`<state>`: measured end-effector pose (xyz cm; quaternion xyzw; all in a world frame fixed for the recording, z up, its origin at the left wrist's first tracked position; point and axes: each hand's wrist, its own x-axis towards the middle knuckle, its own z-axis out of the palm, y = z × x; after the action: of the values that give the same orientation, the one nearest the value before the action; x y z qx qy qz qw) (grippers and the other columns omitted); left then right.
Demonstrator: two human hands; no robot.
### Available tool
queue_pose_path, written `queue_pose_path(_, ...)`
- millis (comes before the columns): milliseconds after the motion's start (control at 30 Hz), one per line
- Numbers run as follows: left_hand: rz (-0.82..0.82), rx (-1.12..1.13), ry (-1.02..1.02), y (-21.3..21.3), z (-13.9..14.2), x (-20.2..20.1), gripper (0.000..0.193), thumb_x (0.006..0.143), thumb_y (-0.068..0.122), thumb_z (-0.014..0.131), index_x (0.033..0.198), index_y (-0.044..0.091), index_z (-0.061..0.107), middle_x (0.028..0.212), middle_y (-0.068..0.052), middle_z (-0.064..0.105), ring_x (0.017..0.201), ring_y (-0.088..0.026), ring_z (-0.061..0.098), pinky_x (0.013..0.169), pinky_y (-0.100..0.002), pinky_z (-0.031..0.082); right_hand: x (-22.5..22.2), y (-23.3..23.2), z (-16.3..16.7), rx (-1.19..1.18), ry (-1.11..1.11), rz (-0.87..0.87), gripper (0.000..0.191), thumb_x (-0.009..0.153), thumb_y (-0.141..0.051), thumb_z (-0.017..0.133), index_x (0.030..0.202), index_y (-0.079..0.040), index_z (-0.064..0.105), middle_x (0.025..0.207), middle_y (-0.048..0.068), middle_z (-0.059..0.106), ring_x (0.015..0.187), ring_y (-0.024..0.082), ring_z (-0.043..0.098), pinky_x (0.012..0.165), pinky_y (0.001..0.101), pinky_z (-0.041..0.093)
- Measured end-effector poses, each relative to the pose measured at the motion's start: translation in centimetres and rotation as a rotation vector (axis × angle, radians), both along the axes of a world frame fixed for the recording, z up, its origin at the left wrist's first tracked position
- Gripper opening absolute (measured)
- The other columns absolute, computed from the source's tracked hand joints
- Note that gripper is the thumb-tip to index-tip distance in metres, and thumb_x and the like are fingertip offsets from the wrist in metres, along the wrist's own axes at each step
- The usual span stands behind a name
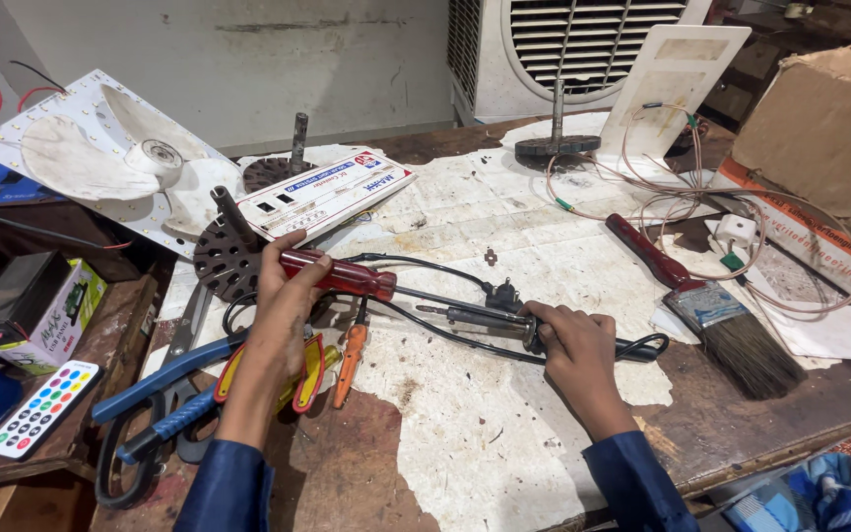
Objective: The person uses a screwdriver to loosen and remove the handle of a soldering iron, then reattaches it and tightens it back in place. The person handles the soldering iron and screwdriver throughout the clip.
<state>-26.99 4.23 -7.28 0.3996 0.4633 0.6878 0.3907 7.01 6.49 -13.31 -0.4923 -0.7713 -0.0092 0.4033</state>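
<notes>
1. At the far left, a white remote with coloured buttons is lying on a side shelf beside a small green-and-white box, well apart from both hands.
2. Blue-handled shears and yellow-and-red pliers are lying on the workbench just under the left forearm.
3. The left hand is gripping the red handle of a screwdriver, fingers curled fully round it, thumb lying along the top.
4. The screwdriver's long axis is running nearly level, left to right and slightly downward; its steel shaft is pointing towards the right hand.
5. A soldering iron is lying just below that shaft, nearly parallel to it, its metal barrel and tip pointing left towards the left hand.
6. The right hand is closing over the iron's handle end, fingers wrapped round it and pressing it against the bench; the black cord is looping out to the right of the knuckles.
7. The screwdriver's tip is meeting the iron right at the right hand's fingers; the exact contact point is hidden, so I cannot tell whether it is touching.
8. Further right, a red-handled paintbrush is lying diagonally, apart from both hands.
</notes>
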Motion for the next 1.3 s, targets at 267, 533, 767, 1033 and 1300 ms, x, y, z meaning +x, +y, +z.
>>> queue_pose_path(267, 0.175, 0.026, 0.073, -0.3, -0.5, 0.5, 0.031, 0.093, 0.022, 0.079, 0.107, 0.003, 0.059, 0.088, -0.006, 0.058, 0.072, -0.017, 0.051, 0.062, -0.036, 0.039, 0.0, 0.4, -0.3, 0.002, -0.015, -0.022, 0.026, 0.092, -0.010, 0.059, 0.110, -0.019, 0.075, 0.080, 0.000, 0.071, 0.082, 0.019, 0.063, 0.086, 0.0386, 0.032)
queue_pose_path(533, 0.131, 0.090, 0.043, 0.7, -2.0, 0.3, 0.036, 0.097, 0.025, 0.065, 0.126, 0.009, 0.053, 0.109, -0.005, 0.059, 0.091, -0.010, 0.056, 0.078, -0.028, 0.047, 0.4, 0.4, -0.6, 0.049, -0.008, 0.001, 0.028, 0.090, -0.010, 0.061, 0.115, -0.019, 0.071, 0.090, 0.000, 0.072, 0.087, 0.021, 0.064, 0.088, 0.0414, 0.032)
queue_pose_path(767, 0.080, 0.232, -0.022, -0.5, -1.6, 0.6, 0.035, 0.096, 0.018, 0.072, 0.122, 0.004, 0.053, 0.105, -0.006, 0.058, 0.090, -0.011, 0.057, 0.076, -0.026, 0.049, 0.5, 0.4, -0.6, 0.015, 0.031, 0.015, 0.035, 0.089, -0.011, 0.066, 0.124, -0.019, 0.067, 0.083, 0.004, 0.065, 0.086, 0.024, 0.060, 0.094, 0.0412, 0.032)
queue_pose_path(1033, 0.205, 0.085, 0.122, 0.4, -1.7, 0.6, 0.038, 0.102, 0.031, 0.068, 0.124, 0.005, 0.051, 0.107, -0.007, 0.058, 0.096, -0.012, 0.057, 0.083, -0.027, 0.050, 0.4, 0.2, -0.2, 0.060, 0.016, 0.035, 0.038, 0.084, -0.010, 0.070, 0.121, -0.017, 0.068, 0.096, 0.005, 0.067, 0.093, 0.026, 0.059, 0.095, 0.0427, 0.030)
queue_pose_path(1300, 0.056, 0.077, 0.130, -1.5, -1.2, -0.1, 0.051, 0.095, 0.029, 0.068, 0.137, 0.013, 0.045, 0.113, -0.005, 0.058, 0.099, -0.013, 0.060, 0.084, -0.030, 0.051, 0.5, 0.2, -0.1, 0.040, 0.002, 0.030, 0.037, 0.087, -0.010, 0.071, 0.123, -0.018, 0.068, 0.095, 0.004, 0.066, 0.093, 0.025, 0.058, 0.096, 0.0427, 0.030)
